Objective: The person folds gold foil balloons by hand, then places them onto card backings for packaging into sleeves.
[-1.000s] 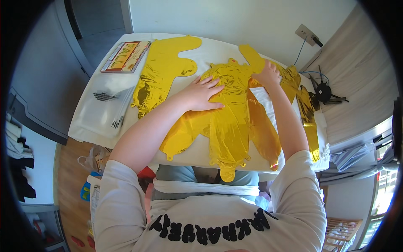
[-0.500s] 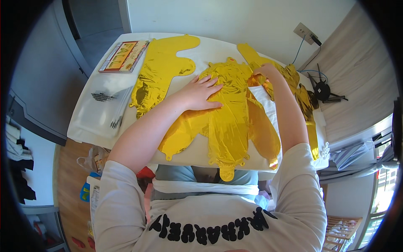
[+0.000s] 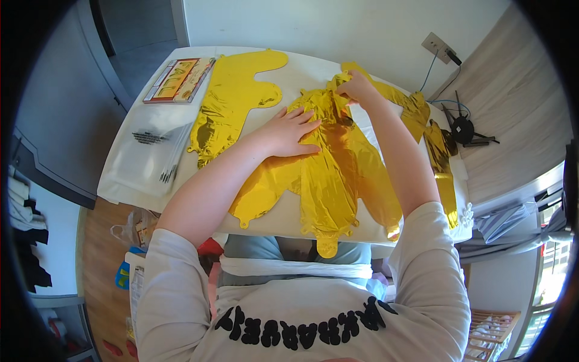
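A flat, uninflated gold foil balloon (image 3: 329, 193) lies crumpled at the middle of the table (image 3: 232, 226), its lower tab over the front edge. On its left side my left hand (image 3: 288, 134) rests flat, fingers spread. My right hand (image 3: 359, 89) is closed on the upper right of this foil, which bunches into folds beneath it; the fingertips are partly hidden. Another flat gold foil balloon (image 3: 238, 84) lies to the left, smooth at the top and wrinkled lower down. More gold foil (image 3: 415, 108) stretches along the right side, beyond my right forearm.
Clear plastic packaging (image 3: 145, 157) and a flat printed box (image 3: 180, 80) occupy the table's left end. At the right, a black router-like device (image 3: 463, 130) with antennas stands by the wooden panel. A wall socket (image 3: 439, 47) with cables is behind.
My right hand has moved left and slightly away from me, pulling the middle balloon's upper right part inward into folds. My left hand stays in place.
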Demonstrator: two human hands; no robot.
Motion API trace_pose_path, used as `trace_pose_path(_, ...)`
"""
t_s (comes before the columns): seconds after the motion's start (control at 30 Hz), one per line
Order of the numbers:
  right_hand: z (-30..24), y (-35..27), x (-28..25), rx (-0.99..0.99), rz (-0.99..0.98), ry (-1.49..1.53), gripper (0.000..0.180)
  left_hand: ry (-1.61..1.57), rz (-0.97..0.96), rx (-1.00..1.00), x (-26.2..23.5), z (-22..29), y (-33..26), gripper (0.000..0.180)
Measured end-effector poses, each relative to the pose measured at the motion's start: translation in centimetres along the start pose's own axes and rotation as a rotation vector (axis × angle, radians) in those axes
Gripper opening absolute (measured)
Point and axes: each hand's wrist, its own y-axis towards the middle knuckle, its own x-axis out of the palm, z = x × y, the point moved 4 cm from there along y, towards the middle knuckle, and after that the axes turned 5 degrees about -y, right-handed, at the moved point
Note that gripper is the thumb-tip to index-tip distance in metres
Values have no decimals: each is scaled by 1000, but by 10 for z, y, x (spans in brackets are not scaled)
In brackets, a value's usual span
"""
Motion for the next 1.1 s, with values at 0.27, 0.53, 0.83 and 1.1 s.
trace_pose_path(0.27,37,14,-9,-2,27,276,46,7,10,5,1,1,2,87)
trace_pose_path(0.53,43,-10,7,-759,223,-370,23,-2,-3,-2,4,-6,1,89)
trace_pose_path(0.83,36,-11,27,-740,226,-390,25,0,15,21,0,0,-1,86)
trace_pose_path(1.1,35,-12,33,-783,242,-405,25,-29,-1,7,-1,-1,-3,86)
